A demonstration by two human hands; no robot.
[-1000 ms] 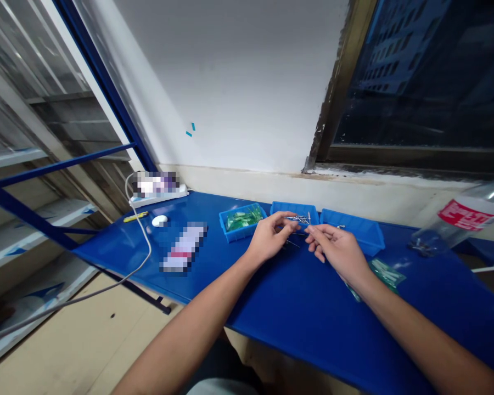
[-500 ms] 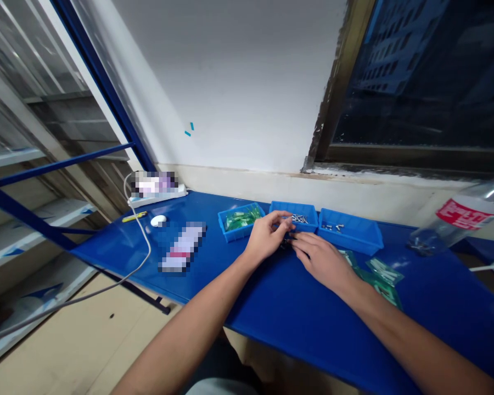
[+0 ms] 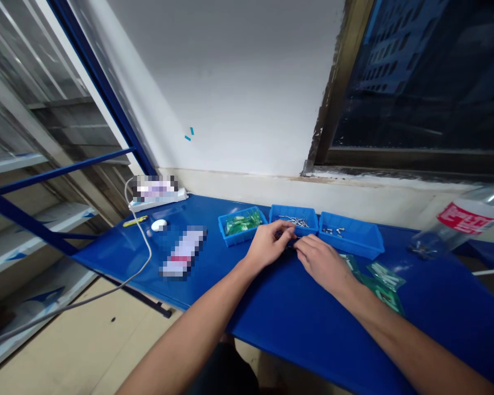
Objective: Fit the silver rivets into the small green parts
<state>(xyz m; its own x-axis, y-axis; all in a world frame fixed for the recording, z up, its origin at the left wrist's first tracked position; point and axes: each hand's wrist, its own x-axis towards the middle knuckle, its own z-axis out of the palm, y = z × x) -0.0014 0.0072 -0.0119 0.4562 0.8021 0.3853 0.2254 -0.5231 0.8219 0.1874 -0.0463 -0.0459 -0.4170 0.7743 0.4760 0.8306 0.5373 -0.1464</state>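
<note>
Blue tabletop point(image 3: 271, 315) with thin metal pieces point(image 3: 299, 223)

At its far side stand the right bin point(image 3: 352, 248), the middle bin point(image 3: 292, 210) and the left bin point(image 3: 242, 239). Before the middle bin, the left hand point(image 3: 270, 243) and the right hand point(image 3: 321, 263) are close together, both half curled; I cannot tell what they grip. Metal pieces lie inside the middle bin.
</note>
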